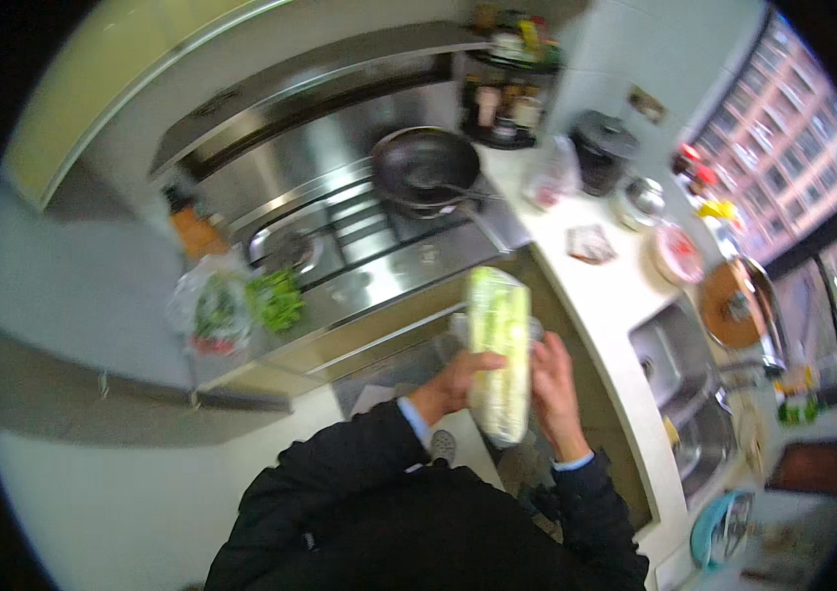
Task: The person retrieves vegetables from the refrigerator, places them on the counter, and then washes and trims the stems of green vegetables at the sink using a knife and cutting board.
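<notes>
A long napa cabbage (501, 347), pale green at its far end and whitish toward me, is held up in front of my body in clear plastic wrap. My left hand (457, 383) grips it from the left, the thumb lying across its upper face. Along its right side is my right hand (556, 391), with fingers against the edge and partly hidden behind it. Some loose clear plastic shows beside the right fingertips. Beyond the cabbage, a dark wok (422, 166) with a utensil in it sits on the gas stove (374, 247).
Left of the stove lie leafy greens (276, 299) and a plastic bag of vegetables (217, 306). The white counter (596, 295) on the right carries a lidded black pot (602, 151), a pink-topped round container (675, 253) and a steel double sink (673, 354). A spice rack (503, 103) stands in the corner.
</notes>
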Action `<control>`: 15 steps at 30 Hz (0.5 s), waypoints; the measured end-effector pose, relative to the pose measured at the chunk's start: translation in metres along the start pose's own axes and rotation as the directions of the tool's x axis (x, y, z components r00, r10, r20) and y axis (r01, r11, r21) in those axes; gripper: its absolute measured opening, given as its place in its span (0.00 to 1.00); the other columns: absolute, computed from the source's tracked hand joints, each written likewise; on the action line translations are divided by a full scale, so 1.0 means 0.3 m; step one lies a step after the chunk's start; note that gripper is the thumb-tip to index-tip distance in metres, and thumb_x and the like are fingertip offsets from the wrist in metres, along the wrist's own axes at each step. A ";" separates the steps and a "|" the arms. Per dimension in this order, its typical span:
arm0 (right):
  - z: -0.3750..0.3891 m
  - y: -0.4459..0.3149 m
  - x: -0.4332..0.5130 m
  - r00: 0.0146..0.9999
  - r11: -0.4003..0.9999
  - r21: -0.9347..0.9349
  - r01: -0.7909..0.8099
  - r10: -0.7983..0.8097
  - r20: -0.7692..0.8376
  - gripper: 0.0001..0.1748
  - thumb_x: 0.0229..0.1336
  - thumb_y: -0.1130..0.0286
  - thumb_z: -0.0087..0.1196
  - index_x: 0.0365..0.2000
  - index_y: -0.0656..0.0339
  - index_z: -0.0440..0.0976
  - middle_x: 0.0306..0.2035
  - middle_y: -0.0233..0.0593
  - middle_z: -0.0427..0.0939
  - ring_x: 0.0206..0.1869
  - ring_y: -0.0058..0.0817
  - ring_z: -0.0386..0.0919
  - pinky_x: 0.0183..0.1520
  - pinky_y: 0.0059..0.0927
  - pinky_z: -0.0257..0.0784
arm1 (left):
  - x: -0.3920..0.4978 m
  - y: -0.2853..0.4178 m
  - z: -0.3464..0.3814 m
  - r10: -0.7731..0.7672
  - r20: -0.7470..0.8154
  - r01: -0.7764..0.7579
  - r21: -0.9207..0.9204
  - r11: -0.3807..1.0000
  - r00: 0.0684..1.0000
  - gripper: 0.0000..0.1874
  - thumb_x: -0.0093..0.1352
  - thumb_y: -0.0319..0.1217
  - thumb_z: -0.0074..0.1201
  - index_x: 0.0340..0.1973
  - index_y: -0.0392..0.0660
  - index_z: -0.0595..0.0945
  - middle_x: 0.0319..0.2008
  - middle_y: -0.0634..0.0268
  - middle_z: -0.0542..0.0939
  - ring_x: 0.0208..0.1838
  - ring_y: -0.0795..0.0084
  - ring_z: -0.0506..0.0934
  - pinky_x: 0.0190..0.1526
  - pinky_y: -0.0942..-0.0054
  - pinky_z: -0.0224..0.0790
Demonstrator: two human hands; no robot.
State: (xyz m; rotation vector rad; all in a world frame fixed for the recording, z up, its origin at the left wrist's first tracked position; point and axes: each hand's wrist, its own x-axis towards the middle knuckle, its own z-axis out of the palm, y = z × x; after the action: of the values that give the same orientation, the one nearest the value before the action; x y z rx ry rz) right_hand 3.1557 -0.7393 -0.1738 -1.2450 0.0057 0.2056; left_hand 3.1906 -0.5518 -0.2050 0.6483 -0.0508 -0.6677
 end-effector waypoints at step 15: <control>-0.386 -0.001 -0.210 0.975 0.999 -0.024 -0.044 0.037 -0.221 0.39 0.42 0.74 0.74 0.57 0.64 0.71 0.52 0.34 0.77 0.54 0.25 0.74 0.60 0.29 0.68 | 0.339 -0.249 0.190 -0.415 0.159 0.175 0.731 0.659 0.896 0.34 0.75 0.46 0.50 0.68 0.36 0.63 0.65 0.57 0.68 0.66 0.66 0.66 0.64 0.67 0.58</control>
State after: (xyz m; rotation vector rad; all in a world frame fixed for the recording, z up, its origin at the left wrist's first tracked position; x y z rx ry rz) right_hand 3.1063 -0.8579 -0.2036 -1.2921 0.2208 0.1019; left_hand 3.2154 -0.6875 -0.2180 1.3115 -0.5361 -1.0910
